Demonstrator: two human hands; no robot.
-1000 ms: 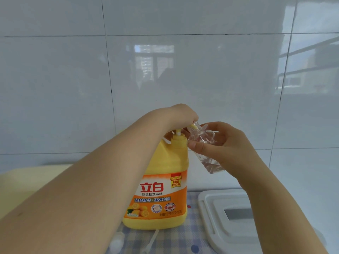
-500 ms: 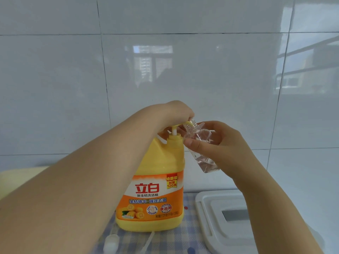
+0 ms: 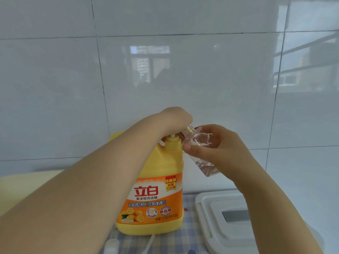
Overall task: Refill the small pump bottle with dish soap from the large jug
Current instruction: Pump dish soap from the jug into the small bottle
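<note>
A large yellow jug [image 3: 156, 195] with an orange label stands on a checked cloth. My left hand [image 3: 177, 119] sits on top of its pump head, fingers curled over it; the pump stem shows just below the hand. My right hand [image 3: 218, 145] grips a small clear bottle [image 3: 199, 149], tilted with its open neck up against the jug's pump spout. The small bottle's own pump [image 3: 111, 244] with its tube lies on the cloth in front of the jug.
A white plastic lid or tray [image 3: 207, 213] lies to the right of the jug. The blue checked cloth [image 3: 187, 237] covers the surface. A pale yellow board [image 3: 27, 182] is at the left. White wall tiles stand close behind.
My left hand has pressed lower on the jug's pump, so less stem shows. The small bottle stays at the spout in my right hand. The camera shifted slightly.
</note>
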